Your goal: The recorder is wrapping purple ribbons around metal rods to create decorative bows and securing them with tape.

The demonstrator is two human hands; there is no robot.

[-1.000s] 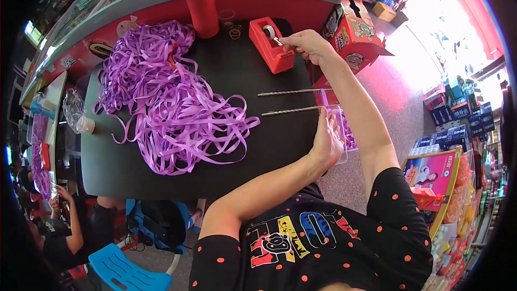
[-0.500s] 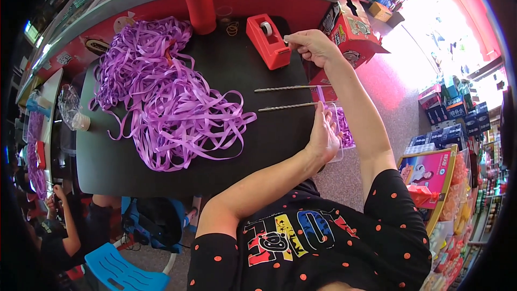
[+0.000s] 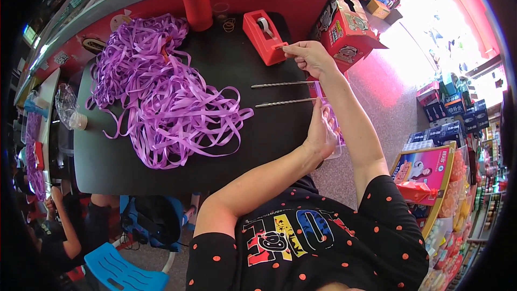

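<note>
Here, a black table spreads before the person, its left half heaped with a tangled pile of purple ribbon. Past the far right corner stands a red carton. A red tumbler with a black lid stands at the far edge, and to its right sits a red tape dispenser. The left hand is at the table's right edge, thumb close against the purple strip that spans two metal rods; its fingers are stretched out, and one cannot tell whether they grip anything. The parallel rods point leftward over the tabletop. At the dispenser's near end, the right hand has thumb and forefinger pressed together, pinching the end of the tape running off the roll. Thin tan bands lie beside the tumbler.
</note>
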